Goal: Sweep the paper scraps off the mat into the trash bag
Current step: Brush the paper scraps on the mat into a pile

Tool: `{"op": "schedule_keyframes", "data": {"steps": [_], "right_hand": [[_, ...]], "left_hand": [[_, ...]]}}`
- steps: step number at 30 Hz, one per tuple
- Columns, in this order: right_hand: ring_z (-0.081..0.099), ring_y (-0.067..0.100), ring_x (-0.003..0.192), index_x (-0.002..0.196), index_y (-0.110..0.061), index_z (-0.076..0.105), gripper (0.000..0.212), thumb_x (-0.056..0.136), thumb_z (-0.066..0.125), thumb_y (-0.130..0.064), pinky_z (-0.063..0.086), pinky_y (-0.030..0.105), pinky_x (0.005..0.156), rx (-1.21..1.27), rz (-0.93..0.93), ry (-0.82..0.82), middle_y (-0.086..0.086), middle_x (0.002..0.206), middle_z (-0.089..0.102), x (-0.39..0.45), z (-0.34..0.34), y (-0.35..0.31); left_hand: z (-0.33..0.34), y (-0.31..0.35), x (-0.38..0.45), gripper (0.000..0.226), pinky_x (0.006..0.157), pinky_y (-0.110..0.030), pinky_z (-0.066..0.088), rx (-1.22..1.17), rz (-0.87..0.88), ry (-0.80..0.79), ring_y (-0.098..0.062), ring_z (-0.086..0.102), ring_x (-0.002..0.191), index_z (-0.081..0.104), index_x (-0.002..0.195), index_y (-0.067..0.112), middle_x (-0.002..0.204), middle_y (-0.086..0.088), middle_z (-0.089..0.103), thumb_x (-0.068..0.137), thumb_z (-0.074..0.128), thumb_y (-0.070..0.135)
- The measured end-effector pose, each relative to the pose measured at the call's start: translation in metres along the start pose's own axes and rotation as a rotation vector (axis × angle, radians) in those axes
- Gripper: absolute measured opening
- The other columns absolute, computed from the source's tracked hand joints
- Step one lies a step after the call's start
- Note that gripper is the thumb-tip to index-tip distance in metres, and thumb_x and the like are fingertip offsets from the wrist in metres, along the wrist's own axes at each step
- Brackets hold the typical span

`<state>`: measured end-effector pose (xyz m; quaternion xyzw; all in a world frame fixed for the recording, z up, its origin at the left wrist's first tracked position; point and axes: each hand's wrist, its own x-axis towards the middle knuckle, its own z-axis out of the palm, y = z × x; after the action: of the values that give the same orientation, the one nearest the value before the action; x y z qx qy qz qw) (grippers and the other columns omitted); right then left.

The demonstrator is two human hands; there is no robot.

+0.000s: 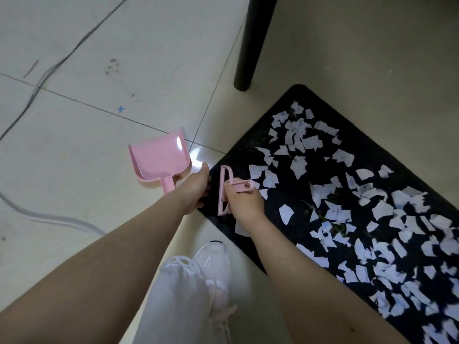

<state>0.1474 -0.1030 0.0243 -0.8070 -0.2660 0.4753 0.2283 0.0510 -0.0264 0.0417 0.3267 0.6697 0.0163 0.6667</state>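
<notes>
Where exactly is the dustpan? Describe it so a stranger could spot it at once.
Start at the black mat strewn with white paper scraps, then look off its left corner onto the pale tiled floor. There lies the pink dustpan, its scoop facing away, its short handle in the left hand. The pink brush in the right hand is thin and flat; the dustpan is a broad open scoop.

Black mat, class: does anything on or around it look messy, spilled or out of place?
Yes. Torn white paper scraps lie scattered over most of the black mat. The right hand grips a pink brush at the mat's near corner; the left hand reaches toward the pink dustpan. No trash bag is visible.
</notes>
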Motion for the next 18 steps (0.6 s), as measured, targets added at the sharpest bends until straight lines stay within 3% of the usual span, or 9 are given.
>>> {"op": "schedule_keyframes", "data": {"steps": [4,8,11,13,15,18], "right_hand": [[0.060,0.023,0.071,0.063,-0.020,0.050,0.030,0.090,0.047,-0.034,0.050,0.036,0.068,-0.023,0.007,0.216,0.003,0.070,0.061,-0.004,-0.024,0.010],[0.063,0.025,0.069,0.067,-0.013,0.054,0.029,0.090,0.051,-0.030,0.051,0.033,0.060,0.054,0.043,0.451,0.008,0.071,0.064,-0.004,-0.047,0.015],[0.060,0.017,0.059,0.078,-0.010,0.059,0.022,0.090,0.055,-0.028,0.044,0.023,0.049,0.264,0.048,0.330,0.010,0.075,0.067,-0.004,-0.046,0.007],[0.058,0.015,0.057,0.081,-0.008,0.062,0.022,0.088,0.056,-0.028,0.045,0.021,0.050,0.304,0.075,0.190,0.012,0.081,0.070,-0.004,-0.036,0.002],[0.056,0.015,0.060,0.085,-0.006,0.065,0.028,0.085,0.056,-0.032,0.045,0.025,0.056,0.252,0.097,0.070,0.012,0.082,0.070,-0.003,-0.024,0.002],[0.054,0.012,0.060,0.077,-0.010,0.060,0.025,0.086,0.055,-0.032,0.038,0.023,0.053,0.173,0.092,0.090,0.000,0.069,0.060,-0.002,-0.027,0.012]], "left_hand": [[0.005,0.002,-0.003,0.062,0.107,-0.045,0.033,0.063,-0.008,-0.006,-0.027,0.047,0.126,0.050,0.133,0.011,0.136,-0.009,0.052,0.099,0.021,0.054],[0.016,0.006,-0.006,0.061,0.103,-0.035,0.033,0.091,0.032,0.033,-0.026,0.048,0.126,0.051,0.134,0.008,0.138,-0.010,0.051,0.102,0.017,0.048],[0.027,0.008,-0.004,0.059,0.087,-0.026,0.034,0.088,0.092,-0.004,-0.019,0.054,0.100,0.053,0.130,0.008,0.130,-0.010,0.055,0.103,0.015,0.045],[0.035,0.008,-0.001,0.058,0.076,-0.025,0.037,0.083,0.107,-0.021,-0.014,0.052,0.081,0.054,0.126,0.010,0.116,-0.008,0.060,0.103,0.015,0.046],[0.038,0.004,0.001,0.058,0.077,-0.023,0.037,0.097,0.091,-0.031,-0.015,0.054,0.084,0.054,0.125,0.011,0.112,-0.008,0.063,0.102,0.016,0.049],[0.038,-0.001,0.002,0.066,0.088,-0.030,0.030,0.147,0.050,-0.047,-0.022,0.053,0.115,0.050,0.135,0.010,0.135,-0.008,0.055,0.100,0.016,0.054]]}}
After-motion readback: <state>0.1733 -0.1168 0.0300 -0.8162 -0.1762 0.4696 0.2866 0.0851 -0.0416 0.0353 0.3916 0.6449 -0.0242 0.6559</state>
